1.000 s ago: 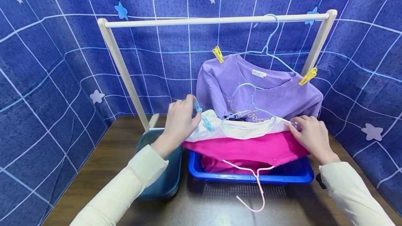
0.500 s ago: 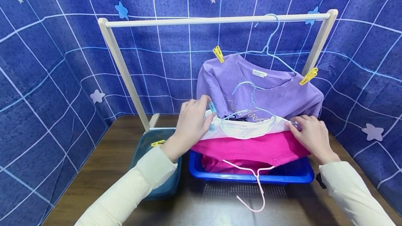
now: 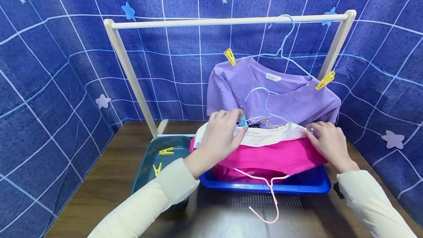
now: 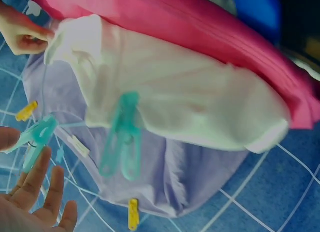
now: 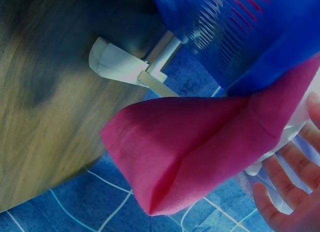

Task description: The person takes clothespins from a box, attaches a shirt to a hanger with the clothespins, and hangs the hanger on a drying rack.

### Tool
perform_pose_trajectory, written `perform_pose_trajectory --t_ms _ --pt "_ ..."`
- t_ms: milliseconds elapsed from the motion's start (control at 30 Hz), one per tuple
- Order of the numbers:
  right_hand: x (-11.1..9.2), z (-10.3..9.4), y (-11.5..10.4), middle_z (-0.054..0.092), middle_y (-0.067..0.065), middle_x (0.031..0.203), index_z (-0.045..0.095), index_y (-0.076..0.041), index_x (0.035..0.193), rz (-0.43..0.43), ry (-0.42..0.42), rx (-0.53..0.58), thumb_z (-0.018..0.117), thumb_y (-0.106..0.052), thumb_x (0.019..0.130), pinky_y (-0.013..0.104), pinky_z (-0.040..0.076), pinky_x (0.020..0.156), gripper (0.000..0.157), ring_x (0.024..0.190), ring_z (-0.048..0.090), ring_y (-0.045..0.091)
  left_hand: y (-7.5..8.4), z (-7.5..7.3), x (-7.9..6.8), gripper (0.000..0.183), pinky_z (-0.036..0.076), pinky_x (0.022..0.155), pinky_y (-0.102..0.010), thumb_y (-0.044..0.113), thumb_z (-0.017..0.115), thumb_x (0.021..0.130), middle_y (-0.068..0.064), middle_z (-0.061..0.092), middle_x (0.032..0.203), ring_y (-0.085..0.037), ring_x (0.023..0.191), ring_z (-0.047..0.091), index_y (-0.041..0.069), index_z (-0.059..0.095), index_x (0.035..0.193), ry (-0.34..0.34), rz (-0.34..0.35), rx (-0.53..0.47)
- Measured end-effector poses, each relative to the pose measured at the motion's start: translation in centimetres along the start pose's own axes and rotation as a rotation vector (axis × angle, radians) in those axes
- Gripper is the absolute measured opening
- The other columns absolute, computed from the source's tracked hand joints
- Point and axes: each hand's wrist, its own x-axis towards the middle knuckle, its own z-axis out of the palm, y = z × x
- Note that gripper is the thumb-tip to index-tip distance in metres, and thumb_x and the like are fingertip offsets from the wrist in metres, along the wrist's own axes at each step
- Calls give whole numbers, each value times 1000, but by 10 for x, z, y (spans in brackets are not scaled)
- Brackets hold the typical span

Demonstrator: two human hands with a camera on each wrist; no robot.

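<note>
My left hand (image 3: 219, 133) pinches a light blue clothespin (image 3: 243, 121) between thumb and fingers, over the neckline of a white shirt (image 3: 264, 137). In the left wrist view a second blue clothespin (image 4: 122, 137) is clipped on the white shirt's left shoulder; the hand hides it in the head view. My right hand (image 3: 327, 142) grips the other shoulder of the white shirt. A light blue hanger (image 3: 266, 100) stands up out of that neckline. Beneath the shirt lies a magenta garment (image 3: 271, 156), draped over a blue basket (image 3: 264, 186).
Behind, a purple shirt (image 3: 290, 107) with two yellow clothespins hangs from the rack's white rail (image 3: 198, 22). A dark teal bin (image 3: 142, 173) on the left holds yellow clothespins (image 3: 166, 151). A pink hanger (image 3: 273, 194) hooks over the basket's front, above the wooden table (image 3: 109, 172).
My left hand has moved right with the blue clothespin, from beyond the white shirt's left shoulder to its neckline. The bin's yellow clothespins have come into view. My right hand stays put.
</note>
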Motion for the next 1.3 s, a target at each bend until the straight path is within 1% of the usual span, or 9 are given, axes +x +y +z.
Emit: perform_pose_trajectory --t_ms 233,333,500,633,833,1000,1067,1200,1300 --pt "1 1 0 66 16 82 67 -6 85 -11 15 0 69 -21 75 49 37 59 18 74 55 35 18 10 4 30 38 82 -32 30 62 82 4 65 90 -15 87 56 12 54 105 2 70 -40" --pt "1 1 0 66 16 83 67 -6 85 -11 11 0 69 -20 75 48 37 59 18 75 54 35 26 15 7 30 38 81 -31 30 62 82 4 66 93 -14 88 56 13 54 106 -5 91 -45" --pt "1 1 0 66 16 83 67 -5 86 -1 3 6 69 -16 74 48 35 59 17 76 54 35 38 25 13 28 38 79 -29 30 60 82 8 65 96 -12 90 55 16 53 105 -53 115 -12" --pt "0 2 1 66 16 82 67 -5 86 -11 14 3 69 -10 71 48 36 59 16 76 55 35 48 32 17 27 38 79 -29 30 59 82 8 64 92 -12 91 54 16 52 104 -96 123 2" --pt "0 4 7 66 15 80 66 -6 87 -59 46 19 69 -6 69 48 37 59 19 73 55 35 57 40 27 28 38 80 -28 31 58 82 12 60 86 -10 89 53 18 51 106 -138 124 23" --pt "-1 5 10 66 15 80 67 -6 88 -62 51 42 68 -2 68 47 38 61 20 74 55 34 63 46 34 28 37 75 -26 35 57 84 13 58 82 -10 87 52 19 49 105 -169 123 56" --pt "0 5 9 66 15 81 67 -6 88 -56 49 47 67 0 68 48 38 61 21 75 56 34 66 49 37 28 36 74 -25 35 58 85 14 59 85 -10 89 52 19 48 105 -178 126 66" --pt "0 4 9 66 16 81 68 -5 88 -58 49 50 66 3 68 49 38 61 22 74 56 35 73 54 45 28 36 77 -25 37 57 86 15 63 94 -9 93 53 21 47 107 -209 128 90" --pt "0 4 9 66 17 81 68 -5 88 -55 49 50 65 4 67 50 38 60 23 73 56 36 78 58 51 27 36 78 -25 39 56 87 15 63 94 -8 93 52 22 46 106 -212 132 117"
